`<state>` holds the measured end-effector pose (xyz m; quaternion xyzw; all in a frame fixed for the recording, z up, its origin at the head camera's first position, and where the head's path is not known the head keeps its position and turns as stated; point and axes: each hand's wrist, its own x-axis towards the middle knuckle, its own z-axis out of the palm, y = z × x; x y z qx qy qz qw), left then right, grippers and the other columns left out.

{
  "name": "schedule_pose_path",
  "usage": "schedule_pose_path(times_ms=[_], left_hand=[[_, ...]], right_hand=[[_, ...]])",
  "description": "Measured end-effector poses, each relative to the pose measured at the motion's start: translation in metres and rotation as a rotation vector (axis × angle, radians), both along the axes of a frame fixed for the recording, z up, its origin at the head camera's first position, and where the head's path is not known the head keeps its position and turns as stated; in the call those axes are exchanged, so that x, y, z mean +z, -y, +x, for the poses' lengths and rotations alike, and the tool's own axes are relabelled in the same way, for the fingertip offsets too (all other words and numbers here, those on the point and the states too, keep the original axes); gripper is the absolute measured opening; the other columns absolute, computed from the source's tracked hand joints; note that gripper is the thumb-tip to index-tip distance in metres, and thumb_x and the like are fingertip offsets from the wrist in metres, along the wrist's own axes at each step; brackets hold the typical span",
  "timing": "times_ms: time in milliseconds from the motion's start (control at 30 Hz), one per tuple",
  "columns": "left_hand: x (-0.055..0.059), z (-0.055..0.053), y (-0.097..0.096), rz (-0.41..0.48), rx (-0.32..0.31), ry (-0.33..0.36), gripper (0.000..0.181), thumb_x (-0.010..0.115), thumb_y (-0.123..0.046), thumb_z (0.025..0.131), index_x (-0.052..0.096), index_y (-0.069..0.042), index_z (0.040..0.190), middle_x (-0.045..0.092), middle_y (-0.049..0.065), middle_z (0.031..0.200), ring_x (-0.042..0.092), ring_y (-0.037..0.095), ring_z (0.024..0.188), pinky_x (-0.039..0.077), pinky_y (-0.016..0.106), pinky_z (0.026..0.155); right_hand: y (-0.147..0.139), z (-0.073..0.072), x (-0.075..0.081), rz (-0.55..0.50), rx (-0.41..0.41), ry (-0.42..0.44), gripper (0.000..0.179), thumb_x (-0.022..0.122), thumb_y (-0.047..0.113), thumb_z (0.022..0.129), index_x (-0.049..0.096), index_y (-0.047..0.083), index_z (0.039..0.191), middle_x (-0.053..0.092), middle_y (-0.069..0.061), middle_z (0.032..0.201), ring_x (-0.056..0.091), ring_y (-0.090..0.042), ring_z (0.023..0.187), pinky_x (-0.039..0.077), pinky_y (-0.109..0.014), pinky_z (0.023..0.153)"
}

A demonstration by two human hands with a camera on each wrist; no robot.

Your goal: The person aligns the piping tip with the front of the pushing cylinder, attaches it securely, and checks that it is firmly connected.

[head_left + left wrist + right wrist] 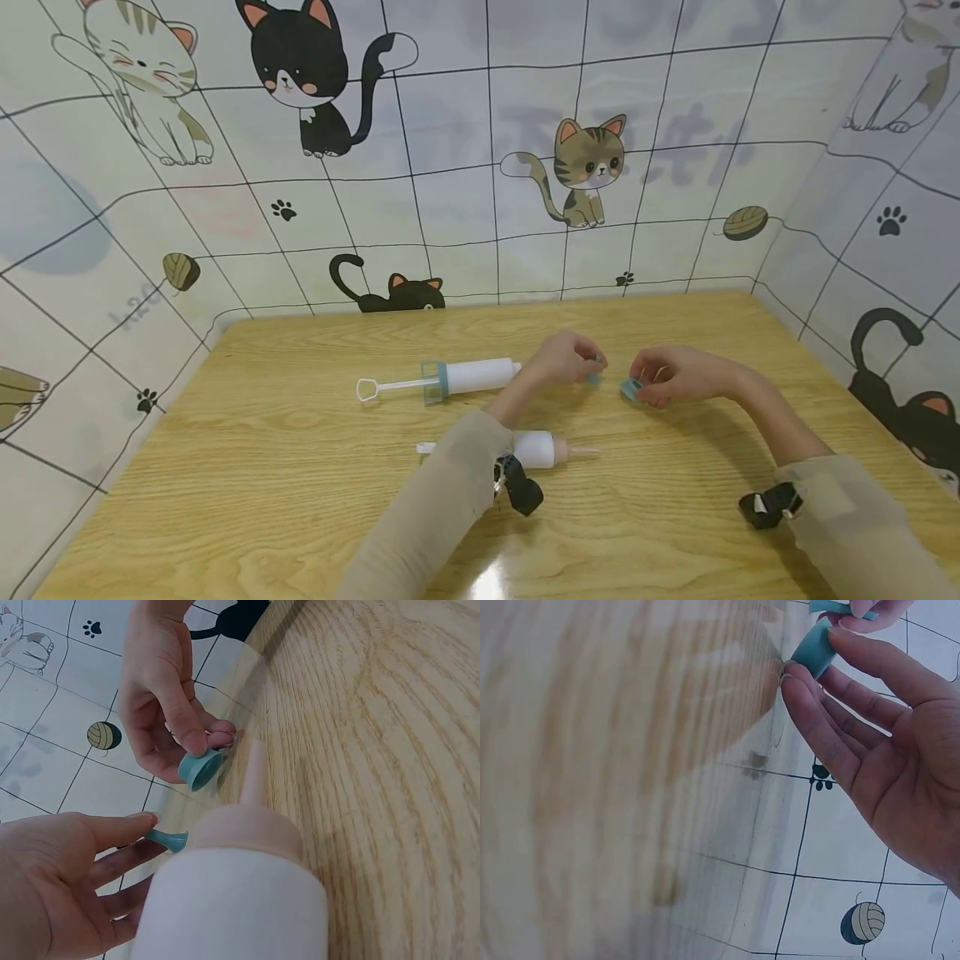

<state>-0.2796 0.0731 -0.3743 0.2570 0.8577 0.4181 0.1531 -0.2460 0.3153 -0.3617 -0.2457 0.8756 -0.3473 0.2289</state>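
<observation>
In the head view, the left hand (562, 357) and right hand (686, 373) are facing each other over the wooden table (300, 467), a white plunger tube (480, 376) and a pink-tipped tube (536, 449) lying nearby. At the left wrist, the left hand is pinching a teal nozzle (169, 839) — thumb against fingers. At the right wrist, the right hand is clamping a teal ring (814, 651) — just beside the nozzle.

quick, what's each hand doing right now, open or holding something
Left hand: closed, pinching a small flared teal piece.
Right hand: closed, pinching a wider teal piece.
</observation>
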Motion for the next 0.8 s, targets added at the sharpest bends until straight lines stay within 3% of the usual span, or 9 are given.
schedule_pose_path(times_ms=[100,267,433,600,800], left_hand=[[0.002,0.001,0.001,-0.023,-0.041,-0.059,0.014,0.066,-0.018,0.099,0.077,-0.011,0.104,0.074,-0.002,0.101,0.063,0.010,0.092,0.048,0.021,0.073],[0.005,0.004,0.003,0.005,-0.096,-0.016,0.014,0.064,-0.017,0.101,0.074,-0.010,0.108,0.073,0.000,0.103,0.069,0.021,0.086,0.051,0.022,0.067],[0.006,0.005,0.008,0.052,-0.140,-0.005,0.017,0.061,-0.018,0.103,0.070,-0.007,0.113,0.073,0.011,0.108,0.070,0.026,0.086,0.052,0.024,0.065],[0.005,0.004,0.014,0.145,-0.150,0.020,0.017,0.061,-0.016,0.103,0.068,-0.004,0.112,0.070,0.019,0.113,0.072,0.031,0.087,0.058,0.027,0.069],[0.006,0.004,0.021,0.172,-0.145,-0.026,0.019,0.061,-0.014,0.103,0.068,-0.001,0.114,0.070,0.014,0.111,0.071,0.027,0.090,0.056,0.022,0.070]], right_hand=[[-0.001,0.000,0.000,-0.001,-0.005,0.003,0.027,0.069,0.016,0.097,0.058,0.000,0.115,0.065,-0.008,0.092,0.064,-0.023,0.078,0.055,-0.036,0.069],[0.000,0.002,0.002,-0.016,-0.009,-0.002,0.028,0.069,0.017,0.097,0.058,-0.001,0.115,0.065,-0.009,0.094,0.065,-0.025,0.081,0.056,-0.038,0.070],[0.000,0.005,0.005,-0.034,-0.031,-0.034,0.032,0.069,0.018,0.097,0.058,-0.002,0.118,0.065,-0.010,0.099,0.065,-0.026,0.085,0.056,-0.039,0.072],[0.001,0.008,0.009,-0.070,-0.052,-0.060,0.032,0.068,0.017,0.097,0.057,-0.004,0.120,0.065,-0.012,0.100,0.065,-0.026,0.087,0.056,-0.040,0.074],[0.004,0.010,0.010,-0.113,-0.052,-0.100,0.031,0.067,0.015,0.099,0.055,-0.005,0.120,0.065,-0.015,0.099,0.066,-0.032,0.085,0.057,-0.041,0.074]])
